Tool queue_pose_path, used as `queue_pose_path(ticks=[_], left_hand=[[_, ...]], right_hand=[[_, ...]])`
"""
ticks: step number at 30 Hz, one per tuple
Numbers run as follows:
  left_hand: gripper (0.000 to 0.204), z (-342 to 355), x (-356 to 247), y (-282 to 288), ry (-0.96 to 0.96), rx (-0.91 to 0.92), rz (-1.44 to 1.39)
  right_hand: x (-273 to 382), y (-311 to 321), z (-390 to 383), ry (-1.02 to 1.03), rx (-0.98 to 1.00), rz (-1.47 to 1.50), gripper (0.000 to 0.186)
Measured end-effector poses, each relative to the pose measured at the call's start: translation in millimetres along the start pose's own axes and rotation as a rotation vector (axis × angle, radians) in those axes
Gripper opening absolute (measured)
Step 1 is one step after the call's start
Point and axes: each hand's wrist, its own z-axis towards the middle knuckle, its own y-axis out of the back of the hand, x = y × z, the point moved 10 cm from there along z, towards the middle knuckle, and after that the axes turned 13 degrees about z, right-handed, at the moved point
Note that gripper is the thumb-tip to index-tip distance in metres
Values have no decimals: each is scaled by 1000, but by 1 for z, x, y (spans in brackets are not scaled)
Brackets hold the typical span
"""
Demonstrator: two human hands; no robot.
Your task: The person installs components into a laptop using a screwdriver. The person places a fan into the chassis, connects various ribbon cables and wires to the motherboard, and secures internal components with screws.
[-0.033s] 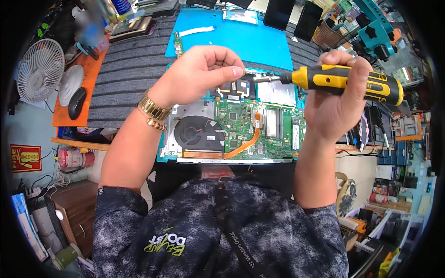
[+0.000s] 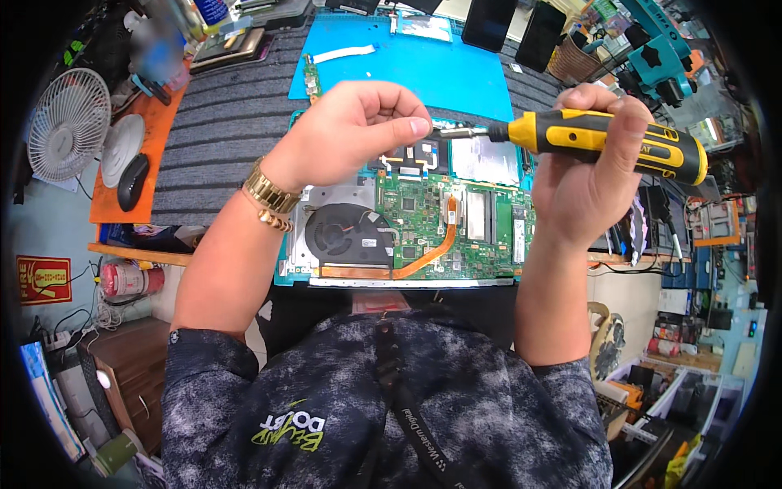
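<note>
My right hand (image 2: 588,175) is wrapped round a yellow-and-black screwdriver (image 2: 599,138), which lies nearly level with its metal shaft (image 2: 463,132) towards the left. At the shaft's tip, the thumb and fingers of my left hand (image 2: 358,122) are pinched together; whatever they hold is too small or hidden to make out. Both hands are above an opened laptop base (image 2: 326,198). It shows a green circuit board (image 2: 419,224), a black fan (image 2: 342,232) and a copper heat pipe (image 2: 440,251). My left forearm passes over its left edge, my right over its right edge.
The laptop base lies at the near edge of a grey striped bench mat (image 2: 212,155). Behind it is a blue work mat (image 2: 456,73) with a white ribbon cable (image 2: 344,54). Two dark phones (image 2: 541,37) are at the back. A white fan (image 2: 71,122) and black mouse (image 2: 133,182) are left.
The screwdriver has shifted very slightly left, its tip closer to the fingers of my left hand. My left hand stays almost still.
</note>
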Motion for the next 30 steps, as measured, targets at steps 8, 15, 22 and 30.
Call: queue_pose_path(ticks=[8, 15, 22, 30], left_hand=[[26, 1, -1, -1, -12, -5, -36], [28, 1, -1, -3, -22, -2, -26], [28, -2, 7, -10, 29, -32, -74], [32, 5, 18, 4, 44, -2, 213]], right_hand=[[-3, 2, 2, -4, -116, -58, 24], [-2, 1, -1, -3, -140, -22, 25], [4, -2, -6, 9, -146, -50, 25], [9, -10, -2, 81, -82, -15, 31]])
